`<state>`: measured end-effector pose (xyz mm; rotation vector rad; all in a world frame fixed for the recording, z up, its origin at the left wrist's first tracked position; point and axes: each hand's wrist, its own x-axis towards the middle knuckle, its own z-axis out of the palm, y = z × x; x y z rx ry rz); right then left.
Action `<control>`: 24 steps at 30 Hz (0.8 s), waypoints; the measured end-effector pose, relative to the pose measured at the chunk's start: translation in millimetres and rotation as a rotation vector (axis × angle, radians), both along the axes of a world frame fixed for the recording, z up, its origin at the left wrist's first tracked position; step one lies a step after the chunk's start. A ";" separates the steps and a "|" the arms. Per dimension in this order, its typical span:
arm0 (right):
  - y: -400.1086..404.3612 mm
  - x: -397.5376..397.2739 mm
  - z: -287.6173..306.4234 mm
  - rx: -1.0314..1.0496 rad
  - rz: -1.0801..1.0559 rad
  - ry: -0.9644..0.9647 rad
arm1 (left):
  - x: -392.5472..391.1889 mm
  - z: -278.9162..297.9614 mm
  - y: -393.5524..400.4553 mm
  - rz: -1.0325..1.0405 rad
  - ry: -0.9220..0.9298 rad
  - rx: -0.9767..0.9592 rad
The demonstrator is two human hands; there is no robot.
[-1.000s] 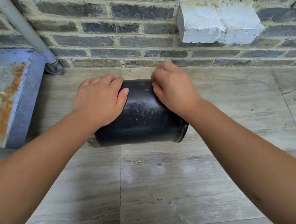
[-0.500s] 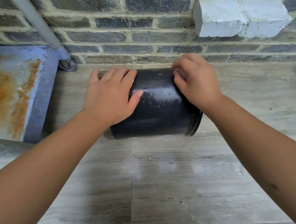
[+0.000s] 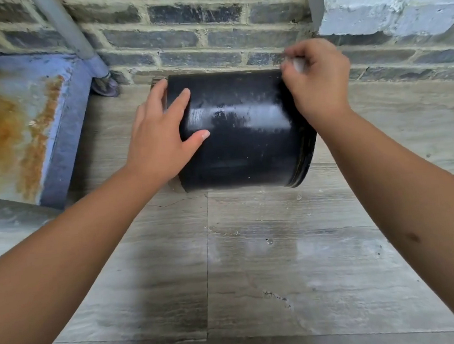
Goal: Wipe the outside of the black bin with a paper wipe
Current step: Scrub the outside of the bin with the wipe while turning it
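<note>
Head view shows our left hand (image 3: 164, 133) spread flat on the black bin (image 3: 244, 133), which lies on its side on the grey floor (image 3: 253, 264) close to the brick wall (image 3: 211, 36). Our right hand (image 3: 319, 82) curls round a small pale paper wipe (image 3: 298, 64) at the bin's far rim. We should steady the bin, wipe along it, then roll it. A rusty blue panel (image 3: 26, 126) and a pipe (image 3: 74, 37) crowd the left.

One glossy black cylindrical plastic bin (image 3: 242, 133) on its side, two bare hands, left hand (image 3: 161, 138) and right hand (image 3: 319, 82), one small white paper wipe (image 3: 299, 64), one grey metal pipe (image 3: 76, 37) far left
</note>
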<state>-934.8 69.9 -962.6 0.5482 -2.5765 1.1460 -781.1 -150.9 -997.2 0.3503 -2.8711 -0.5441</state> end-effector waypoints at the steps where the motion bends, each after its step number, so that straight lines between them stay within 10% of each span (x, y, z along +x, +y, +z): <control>1: 1.4 -2.0 -2.6 -0.096 -0.049 -0.076 | -4.1 -0.6 -0.3 0.014 0.022 0.045; 12: 0.0 -16.3 -19.5 -0.662 -0.080 -0.546 | -8.0 -24.3 -21.4 0.400 -0.118 1.276; 19: 17.9 -3.4 -20.7 -0.884 -0.115 -0.696 | -4.6 0.4 -9.1 0.343 0.007 1.365; 24: 36.1 18.1 -11.7 -0.847 -0.027 -0.719 | -10.4 52.4 -3.5 0.167 0.069 1.067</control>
